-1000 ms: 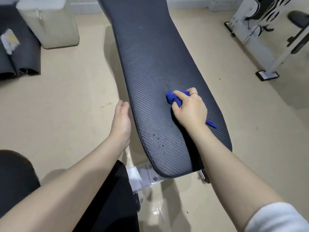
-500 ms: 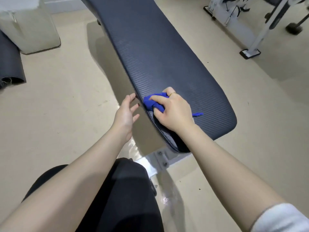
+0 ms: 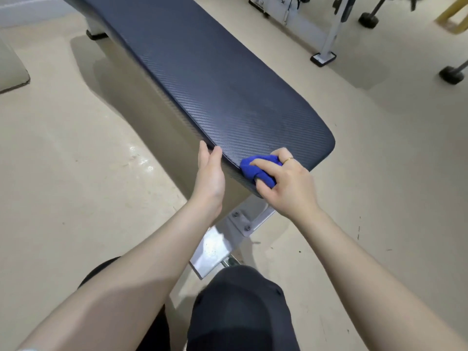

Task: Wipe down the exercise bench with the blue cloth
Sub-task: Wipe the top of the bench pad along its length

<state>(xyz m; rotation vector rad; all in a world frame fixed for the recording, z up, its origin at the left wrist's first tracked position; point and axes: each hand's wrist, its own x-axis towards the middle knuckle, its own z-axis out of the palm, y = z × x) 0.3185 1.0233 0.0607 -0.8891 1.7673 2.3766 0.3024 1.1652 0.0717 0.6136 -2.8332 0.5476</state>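
Observation:
The exercise bench [image 3: 215, 72] has a long dark pad with a woven texture, running from the upper left down to its near end at the centre. My right hand [image 3: 286, 183] grips the bunched blue cloth [image 3: 255, 169] and presses it on the pad's near left edge. My left hand [image 3: 210, 173] is beside the pad, fingers straight, their tips touching the pad's left edge just left of the cloth.
The bench's grey metal bracket and foot [image 3: 228, 239] sit under the near end, close to my dark-clothed knee [image 3: 240, 307]. White machine frames [image 3: 326, 46] and black rubber feet [image 3: 452, 74] stand at the upper right. A pale box corner [image 3: 10, 72] is at the far left.
My right hand has dragged the cloth down the pad toward its near left edge. My left hand has risen until its fingertips touch the pad's edge. The view has swung left.

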